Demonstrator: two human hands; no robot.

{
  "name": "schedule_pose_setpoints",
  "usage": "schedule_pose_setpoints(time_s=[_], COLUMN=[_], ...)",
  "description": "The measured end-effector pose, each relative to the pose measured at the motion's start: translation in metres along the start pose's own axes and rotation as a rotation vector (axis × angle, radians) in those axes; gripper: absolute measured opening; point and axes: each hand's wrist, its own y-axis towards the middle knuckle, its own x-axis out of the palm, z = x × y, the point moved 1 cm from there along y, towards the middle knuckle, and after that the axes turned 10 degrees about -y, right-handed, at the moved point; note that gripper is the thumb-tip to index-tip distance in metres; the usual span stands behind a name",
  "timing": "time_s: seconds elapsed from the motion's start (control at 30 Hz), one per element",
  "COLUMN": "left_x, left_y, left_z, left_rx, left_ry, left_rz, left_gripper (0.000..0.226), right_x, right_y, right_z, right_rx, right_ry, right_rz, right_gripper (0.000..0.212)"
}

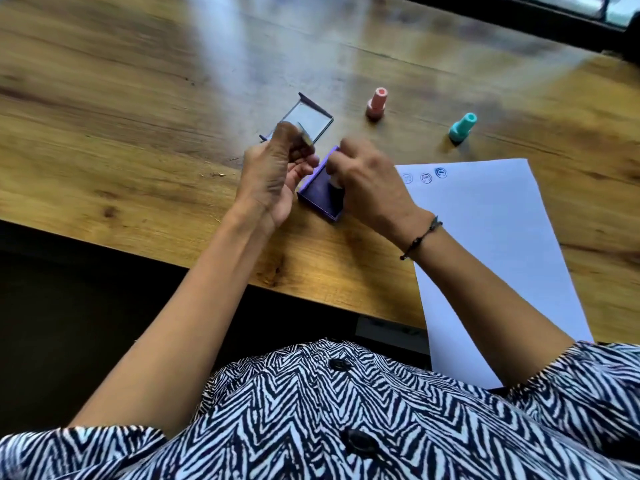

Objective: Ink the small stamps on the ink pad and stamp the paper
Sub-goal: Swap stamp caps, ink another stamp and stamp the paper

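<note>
Purple ink pad (320,188) sits open on the wooden table (138,98), its clear lid (304,121) laid flat just beyond it, presumably to leave the inked face free. Right hand (370,181) is closed down around a small pale stamp (335,181), fingers bunched on the handle; the stamp stands upright with its base on the dark pad surface, directly beneath the grip. Judgement: this is the inking step, the stamp held vertical so the face loads evenly. Left hand (273,174) hovers just beside the pad's far-left edge, thumb and fingers pinched on a small thin object, blurred; possibly a stamp cap, cannot tell. It may also be placed there to steady the pad, though contact with the pad is not clear. White paper (485,237) lies immediately to the outer side of the right hand, three round blue impressions (426,177) in a row near its top edge, close to the knuckles. Pink stamp (375,103) and teal stamp (462,128) stand upright beyond the right hand, apart from each other and clear of the paper. Most of the sheet remains unstamped.
</note>
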Motion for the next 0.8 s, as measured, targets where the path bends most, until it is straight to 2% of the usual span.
schedule_pose_setpoints(time_s=[0.13, 0.33, 0.43, 0.5, 0.57, 0.7, 0.8], left_x=[-0.002, 0.001, 0.004, 0.006, 0.007, 0.013, 0.027], left_y=[0.0, -0.005, -0.006, -0.008, -0.009, -0.011, -0.012], left_z=[0.0, -0.002, -0.001, -0.001, -0.001, -0.008, -0.02], left_rx=[-0.014, -0.011, 0.036, 0.066, 0.082, 0.152, 0.213], left_ry=[0.028, 0.039, 0.06, 0.054, 0.044, 0.063, 0.108], left_rz=[0.01, -0.014, -0.032, -0.057, -0.078, -0.121, -0.205], left_gripper=[0.011, 0.01, 0.018, 0.02, 0.019, 0.015, 0.015], right_x=[0.003, 0.003, 0.001, 0.0, -0.002, -0.009, -0.009], right_y=[0.003, 0.0, 0.0, 0.0, -0.004, -0.045, -0.09], right_z=[0.0, 0.002, 0.003, 0.007, 0.017, 0.063, 0.091], right_rx=[-0.032, -0.005, 0.031, 0.062, 0.184, 0.633, 0.823], right_ry=[-0.074, -0.051, -0.038, 0.066, 0.307, 0.791, 0.937], right_rz=[-0.048, -0.068, -0.071, -0.063, 0.031, 0.328, 0.5], right_gripper=[0.014, 0.012, 0.014, 0.015, 0.016, 0.011, 0.013])
